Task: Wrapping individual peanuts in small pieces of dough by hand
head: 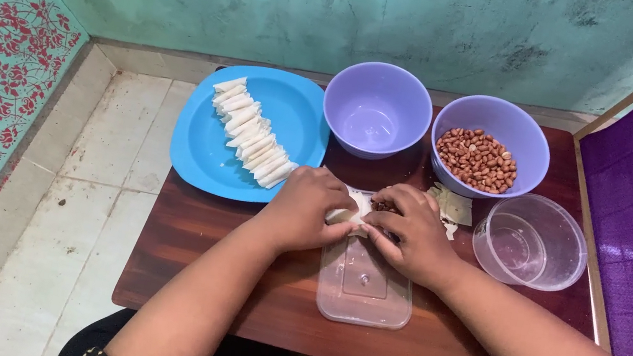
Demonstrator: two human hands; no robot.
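My left hand (304, 206) and my right hand (410, 231) meet over the far end of a clear plastic lid (364, 287) on the small wooden table (192, 268). Together they pinch a pale dough wrapper (354, 209) with a few brown peanuts showing at its top. Fingers hide most of the wrapper. A row of several folded white wrappers (252, 132) lies on the blue plate (210, 153) to the left.
Behind my hands stand an empty lilac bowl (376, 110) and a lilac bowl of peanuts (479, 157). A clear round container (531, 240) sits at right, with pale wrapper pieces (452, 205) beside it. Tiled floor at left, purple cloth at right.
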